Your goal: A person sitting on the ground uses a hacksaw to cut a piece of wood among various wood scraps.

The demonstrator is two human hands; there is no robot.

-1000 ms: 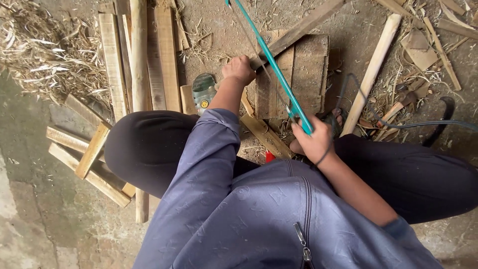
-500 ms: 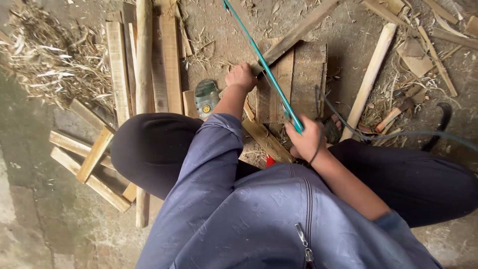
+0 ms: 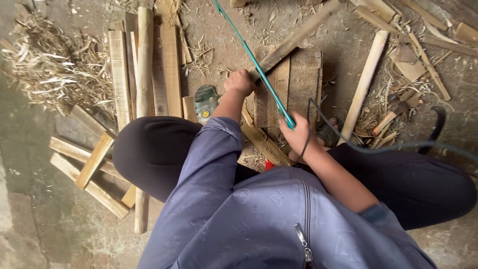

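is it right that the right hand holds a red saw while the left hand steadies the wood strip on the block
Not quite: the saw is teal, not red, as the head view shows. The right hand does hold it, and the left hand steadies the wood strip on the block.

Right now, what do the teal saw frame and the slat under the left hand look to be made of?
The teal saw frame looks like painted metal: thin, straight, evenly coloured with a slight sheen. The right hand grips its near end. The slat under the left hand looks like raw, unfinished wood: pale brown, matt, visible grain, rough edges. It lies on a board block, seemingly the same bare wood.
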